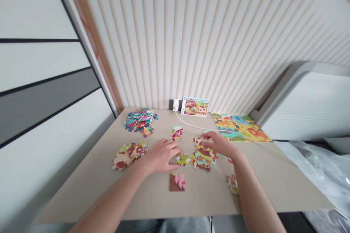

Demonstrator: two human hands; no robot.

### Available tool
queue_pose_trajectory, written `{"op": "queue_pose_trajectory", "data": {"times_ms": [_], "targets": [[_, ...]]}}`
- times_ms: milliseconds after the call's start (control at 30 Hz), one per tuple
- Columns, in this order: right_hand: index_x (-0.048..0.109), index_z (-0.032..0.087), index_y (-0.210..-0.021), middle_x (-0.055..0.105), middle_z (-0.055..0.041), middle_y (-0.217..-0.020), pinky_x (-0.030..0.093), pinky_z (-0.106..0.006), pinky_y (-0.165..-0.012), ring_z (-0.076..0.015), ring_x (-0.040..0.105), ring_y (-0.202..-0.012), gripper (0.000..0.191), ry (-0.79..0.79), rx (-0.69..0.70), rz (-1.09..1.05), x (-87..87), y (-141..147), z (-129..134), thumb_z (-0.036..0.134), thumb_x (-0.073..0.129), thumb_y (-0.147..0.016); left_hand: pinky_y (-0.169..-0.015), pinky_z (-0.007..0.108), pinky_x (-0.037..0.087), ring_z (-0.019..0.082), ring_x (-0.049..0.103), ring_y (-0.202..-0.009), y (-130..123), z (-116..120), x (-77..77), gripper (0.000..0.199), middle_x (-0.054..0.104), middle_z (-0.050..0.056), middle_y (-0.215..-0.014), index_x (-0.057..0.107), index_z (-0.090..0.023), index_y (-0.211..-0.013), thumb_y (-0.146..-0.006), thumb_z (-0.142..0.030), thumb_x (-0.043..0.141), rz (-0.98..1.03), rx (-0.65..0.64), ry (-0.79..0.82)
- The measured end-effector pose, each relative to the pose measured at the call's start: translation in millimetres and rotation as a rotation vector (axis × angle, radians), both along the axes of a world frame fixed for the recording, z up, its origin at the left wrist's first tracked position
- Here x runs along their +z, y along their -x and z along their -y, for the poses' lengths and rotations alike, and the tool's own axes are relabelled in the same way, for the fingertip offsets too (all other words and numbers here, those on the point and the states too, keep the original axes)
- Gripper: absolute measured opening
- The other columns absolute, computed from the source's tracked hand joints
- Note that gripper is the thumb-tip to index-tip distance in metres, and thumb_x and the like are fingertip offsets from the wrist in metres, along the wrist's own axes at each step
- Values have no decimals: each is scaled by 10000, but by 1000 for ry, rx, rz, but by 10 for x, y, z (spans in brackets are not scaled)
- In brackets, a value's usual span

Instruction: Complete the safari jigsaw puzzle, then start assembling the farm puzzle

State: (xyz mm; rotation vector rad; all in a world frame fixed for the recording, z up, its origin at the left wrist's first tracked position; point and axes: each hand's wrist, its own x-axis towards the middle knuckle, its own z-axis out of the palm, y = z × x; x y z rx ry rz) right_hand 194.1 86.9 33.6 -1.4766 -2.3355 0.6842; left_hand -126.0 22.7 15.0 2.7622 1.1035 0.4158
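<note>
My left hand (164, 156) rests low over the table with thumb and fingers apart. Just to its right lies a green puzzle piece (182, 160). A red barn piece (177, 133) is beyond the fingertips, and a brown piece with a pink pig (177, 182) lies nearer to me. My right hand (217, 143) reaches over a loose pile of farm puzzle pieces (203, 157). Its curved fingers are around a cow-patterned puzzle piece (207, 140) at the pile's far side; the grip is partly hidden.
More farm pieces (129, 155) are heaped on the left, with a dark multicoloured pile (140, 119) behind. A picture card (195, 107) leans at the wall beside a white charger (175, 104). Its cable crosses an animal picture (242, 127). One piece (232, 183) lies by my right forearm.
</note>
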Motion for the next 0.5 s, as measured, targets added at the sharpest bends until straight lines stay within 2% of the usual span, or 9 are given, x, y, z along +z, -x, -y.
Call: {"op": "queue_pose_trajectory", "data": {"times_ms": [67, 167, 267, 367, 500], "targets": [[683, 273, -1330, 691, -79, -1321, 489, -420, -1045, -282, 639, -1208, 493, 20, 45, -9, 48, 10, 132, 481, 706, -883, -984, 388, 464, 255, 638, -1069, 27, -14, 6, 407, 679, 51, -1091, 704, -254, -1134, -815, -482, 813, -6, 1, 13], [531, 329, -1506, 570, -87, -1503, 396, -460, -1156, -315, 520, -1380, 761, 16, 135, 55, 68, 47, 422, 539, 777, -816, -994, 380, 465, 254, 639, -1077, 36, -25, 11, 406, 680, 45, -1083, 713, -260, -1124, -801, -473, 835, -9, 5, 23], [451, 368, -1559, 463, -92, -1598, 323, -525, -1198, -357, 416, -1466, 908, -24, 116, 179, 10, 59, 686, 548, 835, -755, -987, 377, 473, 254, 639, -1078, 23, -24, 11, 386, 680, 42, -1082, 709, -252, -1110, -804, -451, 836, -14, 5, 21], [461, 386, -1548, 437, -90, -1611, 328, -538, -1192, -362, 386, -1481, 845, -66, 69, 230, -49, 37, 846, 563, 799, -793, -984, 366, 477, 253, 639, -1083, 17, -21, 2, 366, 678, 45, -1084, 710, -251, -1099, -807, -435, 832, -13, 4, 16], [529, 386, -1492, 499, -95, -1535, 378, -506, -1160, -338, 465, -1402, 683, -116, 49, 211, -29, 55, 978, 508, 739, -853, -1012, 372, 470, 257, 645, -1080, 25, -27, -19, 376, 684, 49, -1074, 712, -248, -1095, -793, -430, 841, -3, 11, 16]]}}
